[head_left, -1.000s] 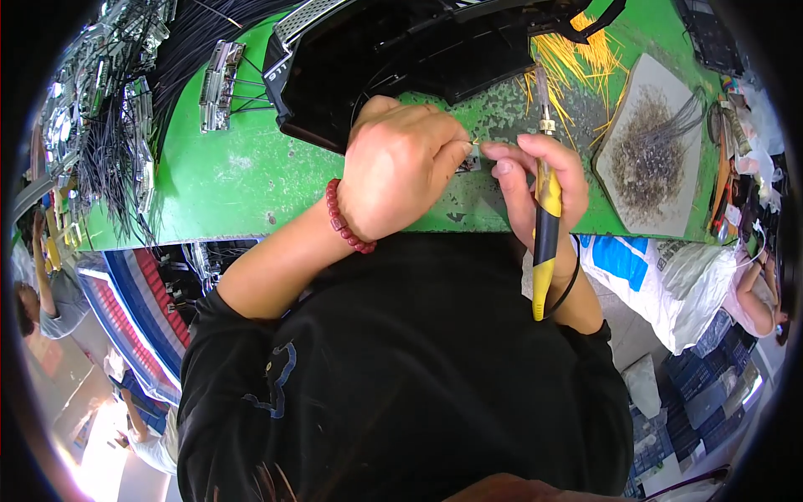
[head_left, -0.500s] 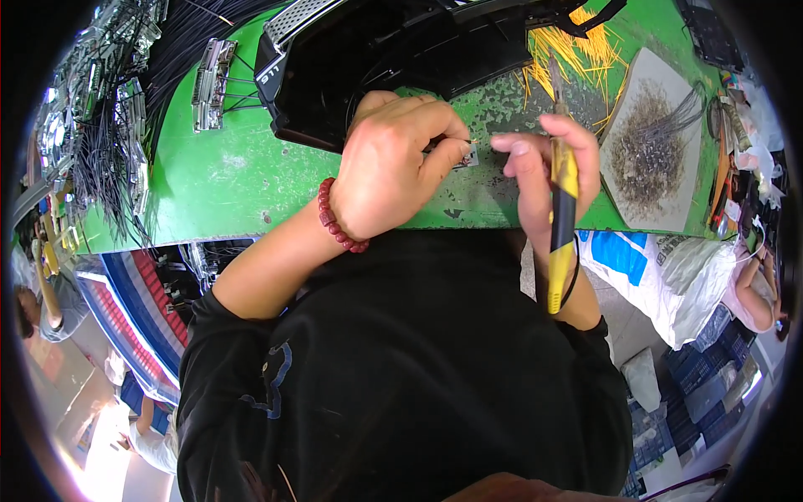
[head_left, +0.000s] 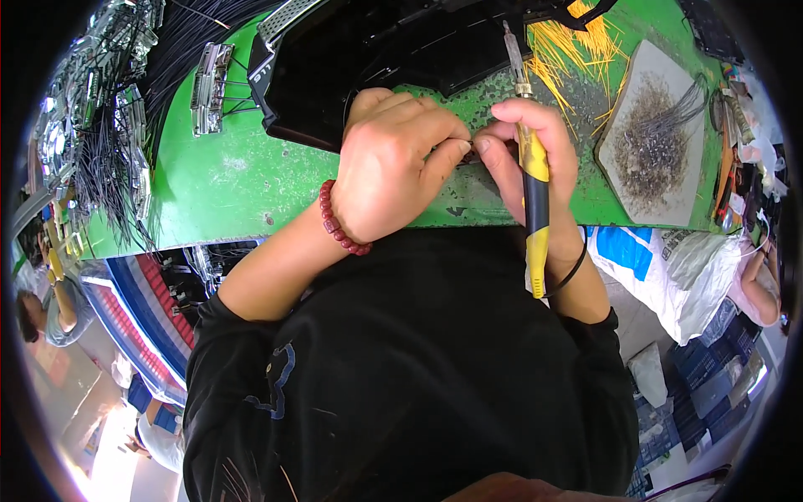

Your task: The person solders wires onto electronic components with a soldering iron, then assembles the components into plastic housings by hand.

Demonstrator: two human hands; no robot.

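Note:
My left hand (head_left: 393,159) wears a red bead bracelet (head_left: 333,219) and pinches something small between thumb and index finger; the fingertips hide most of it. Close beside it, the thumb and fingertips of my right hand (head_left: 542,155) meet at that same small piece. Across the right palm lies a yellow and black soldering iron (head_left: 538,201), its metal tip pointing away from me and its cord trailing past the wrist. Just beyond both hands stands a large glossy black plastic housing (head_left: 314,96).
The green worktop (head_left: 217,188) has scuffed paint. Yellow wires (head_left: 573,63) lie behind my right hand, and a grey slab (head_left: 669,180) with dark crumbs and thin wires to its right. Metal-cased parts with black wires (head_left: 88,105) pile up at left. Other people sit at both sides.
My right hand has moved left, bringing its fingertips up to my left hand's pinch. The soldering iron has shifted left with it. My left hand has barely moved.

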